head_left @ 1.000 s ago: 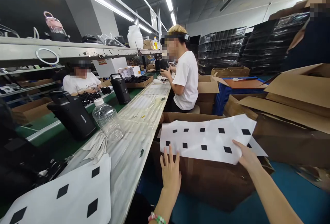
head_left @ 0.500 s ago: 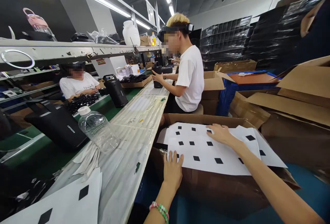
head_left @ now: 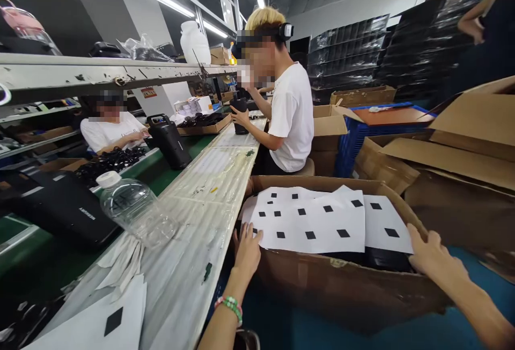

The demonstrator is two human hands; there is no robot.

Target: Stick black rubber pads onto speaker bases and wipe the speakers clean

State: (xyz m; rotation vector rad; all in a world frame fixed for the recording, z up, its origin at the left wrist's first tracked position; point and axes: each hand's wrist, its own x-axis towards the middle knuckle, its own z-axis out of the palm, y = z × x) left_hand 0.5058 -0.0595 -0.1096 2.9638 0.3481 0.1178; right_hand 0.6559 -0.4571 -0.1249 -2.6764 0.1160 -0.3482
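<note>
Lower sheet [head_left: 379,224] partly covered, pink bottle [head_left: 24,21] cropped

The person's left hand [head_left: 247,253] is bare. Around the left wrist [head_left: 234,289] goes a bracelet [head_left: 230,307] made of little round beads. Some beads are green, some are pink, and some are pale, almost white. They sit close together, in what look like two rows, one next to the other. It is hard to see the string. The right hand [head_left: 434,257] is bare too. The left forearm [head_left: 219,328] and the right forearm [head_left: 480,304] are bare as far as they show.
</note>
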